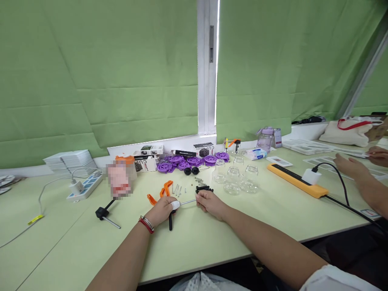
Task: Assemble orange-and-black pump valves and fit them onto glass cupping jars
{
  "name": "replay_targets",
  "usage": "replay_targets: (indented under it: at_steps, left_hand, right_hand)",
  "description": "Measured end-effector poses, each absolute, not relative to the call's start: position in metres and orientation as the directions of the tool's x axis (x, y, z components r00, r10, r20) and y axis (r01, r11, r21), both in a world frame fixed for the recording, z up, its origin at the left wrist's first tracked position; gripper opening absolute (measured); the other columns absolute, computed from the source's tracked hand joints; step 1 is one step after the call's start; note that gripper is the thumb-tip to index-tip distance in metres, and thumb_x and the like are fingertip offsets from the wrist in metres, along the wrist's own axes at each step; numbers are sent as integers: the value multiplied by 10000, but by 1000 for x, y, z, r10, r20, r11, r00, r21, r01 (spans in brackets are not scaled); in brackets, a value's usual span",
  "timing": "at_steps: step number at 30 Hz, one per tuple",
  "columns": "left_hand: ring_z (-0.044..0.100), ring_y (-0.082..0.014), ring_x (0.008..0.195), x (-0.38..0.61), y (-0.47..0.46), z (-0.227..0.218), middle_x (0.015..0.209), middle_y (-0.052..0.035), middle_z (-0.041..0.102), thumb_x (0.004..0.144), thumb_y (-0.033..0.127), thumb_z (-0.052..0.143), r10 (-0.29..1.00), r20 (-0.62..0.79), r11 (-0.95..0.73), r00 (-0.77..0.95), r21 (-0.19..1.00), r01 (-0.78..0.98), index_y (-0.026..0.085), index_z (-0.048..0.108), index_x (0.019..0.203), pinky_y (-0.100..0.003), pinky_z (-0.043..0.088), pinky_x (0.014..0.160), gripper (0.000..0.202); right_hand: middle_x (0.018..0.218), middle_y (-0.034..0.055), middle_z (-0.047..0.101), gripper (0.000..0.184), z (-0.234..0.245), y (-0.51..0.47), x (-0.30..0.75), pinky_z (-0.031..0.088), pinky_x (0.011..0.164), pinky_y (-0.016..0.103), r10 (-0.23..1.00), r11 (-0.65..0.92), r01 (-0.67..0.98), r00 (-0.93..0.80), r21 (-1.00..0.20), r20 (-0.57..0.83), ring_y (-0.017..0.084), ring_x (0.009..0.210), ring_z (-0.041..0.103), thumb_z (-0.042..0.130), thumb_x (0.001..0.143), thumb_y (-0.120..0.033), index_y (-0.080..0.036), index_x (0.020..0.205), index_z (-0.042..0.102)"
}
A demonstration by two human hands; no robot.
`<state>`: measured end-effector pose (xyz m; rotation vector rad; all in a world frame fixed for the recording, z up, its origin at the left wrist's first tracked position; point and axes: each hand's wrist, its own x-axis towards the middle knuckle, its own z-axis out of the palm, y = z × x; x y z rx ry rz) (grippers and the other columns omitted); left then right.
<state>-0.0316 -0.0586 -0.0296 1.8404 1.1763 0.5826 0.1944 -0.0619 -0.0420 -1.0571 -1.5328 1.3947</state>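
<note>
My left hand (163, 210) is closed around a white piece (175, 205) with a black stick (170, 222) hanging below it. A thin metal rod (188, 201) runs from that piece towards my right hand (210, 203), whose fingers pinch its far end; whatever else they hold is hidden. Orange curved parts (166, 188) lie just beyond my left hand, beside several bolts (177, 190). Small springs (200, 181) and black parts (203, 188) rest behind my right hand. To the left is a black block with a metal rod (103, 213).
Several glass jars (233, 180) stand right of centre, with purple discs (194, 161) and boxes (145, 163) along the wall. A yellow power strip (297, 180) and its black cable lie to the right, near another person's hands (348, 166). A white power strip (86, 187) is at left.
</note>
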Motion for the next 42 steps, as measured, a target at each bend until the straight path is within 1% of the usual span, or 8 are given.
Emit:
replay_targets:
  at_steps: [8, 11, 17, 23, 26, 31, 35, 42]
  left_hand:
    - [406, -142, 518, -31, -59, -29, 590, -15, 469, 801, 376, 452, 895, -57, -194, 443, 844, 501, 175, 492, 611, -289, 329, 538, 280]
    - [402, -138, 513, -31, -60, -28, 585, -14, 467, 802, 386, 452, 895, -52, -199, 444, 842, 501, 170, 502, 615, -284, 323, 528, 290]
    - [387, -129, 501, -30, -62, -26, 578, -11, 467, 799, 390, 450, 894, -53, -202, 444, 838, 507, 169, 506, 610, -272, 307, 507, 297]
    - [428, -146, 522, -30, -62, -26, 583, -19, 490, 790, 385, 460, 896, -44, -212, 442, 832, 513, 176, 516, 590, -289, 350, 541, 295]
    - [444, -153, 530, -30, -62, -27, 587, -24, 502, 789, 381, 461, 894, -35, -218, 448, 838, 500, 180, 523, 585, -296, 365, 555, 293]
    - [434, -152, 509, -30, -62, -27, 584, -27, 501, 789, 391, 470, 898, -33, -196, 438, 863, 466, 181, 526, 588, -292, 351, 523, 296]
    - [442, -155, 496, -30, -62, -28, 586, -35, 513, 784, 398, 483, 904, -27, -189, 427, 871, 455, 179, 543, 585, -293, 351, 504, 301]
    - [439, -150, 509, -30, -61, -29, 575, -26, 509, 791, 374, 485, 893, -8, -222, 449, 862, 456, 180, 537, 577, -289, 353, 530, 294]
  right_hand:
    - [520, -41, 469, 375, -46, -60, 193, 258, 437, 217, 946, 60, 106, -324, -993, 23, 49, 390, 337, 451, 876, -445, -166, 625, 457]
    - [566, -34, 499, 362, -46, -59, 194, 259, 427, 214, 951, 37, 62, -310, -997, 16, 44, 385, 342, 433, 879, -460, -168, 665, 455]
    - [618, -46, 527, 218, -44, -60, 196, 281, 428, 204, 941, 65, 68, -337, -996, 39, 57, 427, 382, 618, 761, -344, -182, 763, 472]
    - [484, -54, 442, 333, -48, -59, 196, 268, 450, 219, 933, 113, 199, -357, -974, 35, 60, 403, 339, 485, 863, -406, -171, 629, 470]
    - [483, -51, 427, 386, -52, -57, 197, 270, 455, 222, 925, 163, 254, -376, -953, 58, 69, 420, 348, 471, 871, -457, -168, 617, 493]
    - [514, -44, 456, 431, -47, -60, 197, 302, 471, 222, 926, 161, 221, -371, -962, 69, 66, 422, 366, 427, 882, -501, -164, 622, 493]
    - [605, -42, 524, 331, -42, -62, 195, 298, 456, 213, 935, 130, 133, -347, -982, 77, 53, 412, 364, 501, 847, -467, -176, 695, 463]
    - [586, -34, 503, 295, -53, -56, 196, 302, 472, 210, 918, 204, 238, -383, -950, 101, 60, 439, 379, 469, 883, -371, -172, 666, 467]
